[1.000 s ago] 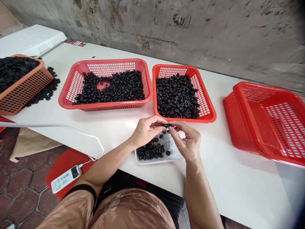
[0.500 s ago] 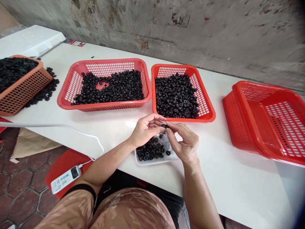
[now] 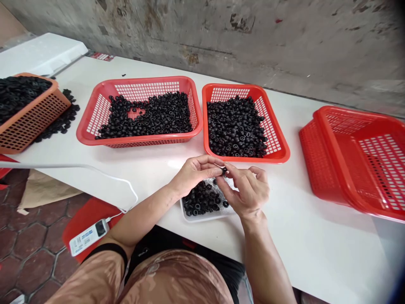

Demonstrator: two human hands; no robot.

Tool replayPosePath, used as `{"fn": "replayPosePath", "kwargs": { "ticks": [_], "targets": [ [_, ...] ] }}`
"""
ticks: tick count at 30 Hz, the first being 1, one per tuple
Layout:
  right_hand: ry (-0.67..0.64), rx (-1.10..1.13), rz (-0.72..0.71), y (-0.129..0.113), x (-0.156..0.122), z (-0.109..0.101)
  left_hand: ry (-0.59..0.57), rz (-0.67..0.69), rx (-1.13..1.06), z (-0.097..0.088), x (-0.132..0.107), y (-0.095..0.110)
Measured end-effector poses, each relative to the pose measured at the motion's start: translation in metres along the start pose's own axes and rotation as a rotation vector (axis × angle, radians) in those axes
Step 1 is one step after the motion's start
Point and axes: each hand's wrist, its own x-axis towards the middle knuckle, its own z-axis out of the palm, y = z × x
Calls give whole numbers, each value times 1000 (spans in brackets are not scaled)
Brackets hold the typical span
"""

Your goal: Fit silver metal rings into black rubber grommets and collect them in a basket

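Observation:
Both hands meet in front of me, pinching one small black ring-shaped part (image 3: 224,170) between their fingertips. My left hand (image 3: 198,173) grips it from the left with thumb and fingers. From the right, my right hand (image 3: 248,188) closes thumb and index finger on the same part. Beneath the hands sits a shallow clear plastic tray (image 3: 209,218) with many loose black parts (image 3: 202,198) inside; my hands hide its far side. Just beyond my fingertips stands a red basket (image 3: 283,157) holding a pile of similar black parts (image 3: 237,131).
Another red basket (image 3: 87,133) with black parts stands at centre left. An orange basket (image 3: 34,122) at far left is heaped, with parts spilled beside it. Stacked red baskets (image 3: 338,169) stand right. A white cable (image 3: 104,169) runs to a power bank (image 3: 88,237) on a red surface.
Both hands have shifted slightly right and rotated the small black part between the fingertips. My right hand has turned, its outer fingers lifting a little. The view has moved slightly.

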Motion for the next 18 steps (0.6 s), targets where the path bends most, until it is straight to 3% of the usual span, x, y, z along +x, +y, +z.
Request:
{"fn": "replayPosePath", "kwargs": {
  "ticks": [5, 12, 18],
  "targets": [
    [-58, 8, -6, 1, 1, -2, -40, 55, 147, -1, -1, 2],
    [-151, 432, 178, 8, 3, -9, -32, 23, 194, -5, 0, 2],
    [-108, 376, 163, 10, 1, -7, -34, -11, 208, -8, 1, -1]
  ]
}}
